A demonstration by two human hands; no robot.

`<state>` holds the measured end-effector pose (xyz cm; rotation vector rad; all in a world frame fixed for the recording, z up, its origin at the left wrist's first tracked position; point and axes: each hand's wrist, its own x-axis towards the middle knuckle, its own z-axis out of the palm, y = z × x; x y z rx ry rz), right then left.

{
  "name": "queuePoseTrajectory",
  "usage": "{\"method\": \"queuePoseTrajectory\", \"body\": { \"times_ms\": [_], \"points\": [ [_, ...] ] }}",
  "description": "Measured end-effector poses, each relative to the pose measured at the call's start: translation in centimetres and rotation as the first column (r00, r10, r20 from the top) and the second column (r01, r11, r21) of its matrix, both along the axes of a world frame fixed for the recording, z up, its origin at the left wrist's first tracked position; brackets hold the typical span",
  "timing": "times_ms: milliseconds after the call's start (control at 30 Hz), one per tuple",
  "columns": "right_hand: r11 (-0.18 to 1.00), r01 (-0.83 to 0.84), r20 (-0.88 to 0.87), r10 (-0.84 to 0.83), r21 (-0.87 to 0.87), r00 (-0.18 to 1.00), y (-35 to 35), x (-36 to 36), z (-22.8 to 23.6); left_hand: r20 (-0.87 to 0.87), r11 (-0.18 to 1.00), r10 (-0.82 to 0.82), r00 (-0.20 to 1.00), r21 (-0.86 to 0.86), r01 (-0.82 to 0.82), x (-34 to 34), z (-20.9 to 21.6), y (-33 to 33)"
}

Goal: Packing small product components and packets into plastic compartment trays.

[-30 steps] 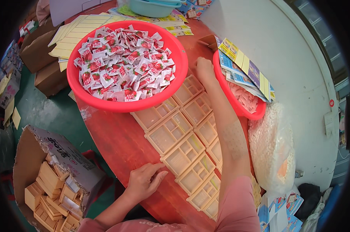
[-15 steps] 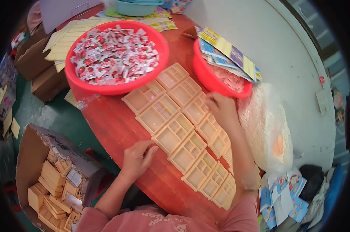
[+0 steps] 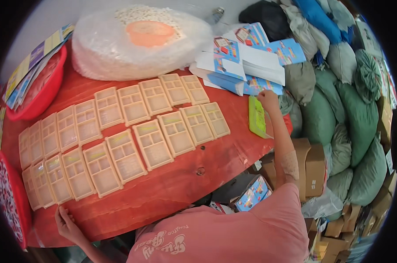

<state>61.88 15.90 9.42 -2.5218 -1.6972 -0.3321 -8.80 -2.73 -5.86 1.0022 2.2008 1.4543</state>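
My right hand (image 3: 268,101) is stretched out to the right, fingers curled down at the far end of a lime-green plastic basket (image 3: 256,128). Whatever its fingertips hold is hidden. By the table's front left edge, my left hand (image 3: 68,224) hangs with its fingers loosely apart and nothing in them, just below the near row of trays. Two rows of beige compartment trays (image 3: 103,172) cover the left and middle of the table. Yellow-green slivers show in the small compartments of several trays.
A clear bag of pale pieces (image 3: 93,57) with an orange scoop (image 3: 150,33) lies at the back. Red basins (image 3: 60,83) stand at the left. Printed cards (image 3: 262,65) are piled at the back right. Stuffed sacks (image 3: 358,122) and cardboard boxes (image 3: 314,171) crowd the right side.
My view has swung to the right, bringing the sacks and green basket in. My right hand has left the trays beside the red basin and reached to the basket.
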Motion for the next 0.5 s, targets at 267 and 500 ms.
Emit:
{"method": "queuePoseTrajectory", "body": {
  "times_ms": [267,500],
  "points": [
    [0.935,0.273,-0.342,-0.338,-0.224,0.877,-3.9,9.7,-9.7,-0.079,1.0,-0.004,0.997,-0.02,0.003,-1.2,-0.5,-0.7],
    [0.984,0.159,-0.494,-0.181,-0.085,0.851,-3.5,9.4,-11.0,-0.149,0.999,-0.002,0.989,-0.049,-0.005,-1.9,-0.3,-0.9]
  ]
}}
